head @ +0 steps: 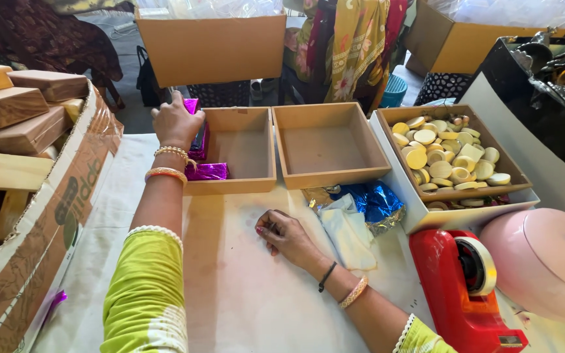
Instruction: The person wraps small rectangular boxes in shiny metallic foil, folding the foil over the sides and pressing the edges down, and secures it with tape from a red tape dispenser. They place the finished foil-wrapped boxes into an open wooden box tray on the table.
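Head view showed the left hand (176, 121) reaching into the left cardboard tray (237, 153), fingers clamped on a purple foil-wrapped piece (194, 114) beside others already packed — the filling step, seemingly. Right hand (287, 234) rested on the table (243, 287), fingers curled together, empty.

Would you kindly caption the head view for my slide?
Left hand places purple foil packets in a shallow box; right hand rests on the table.
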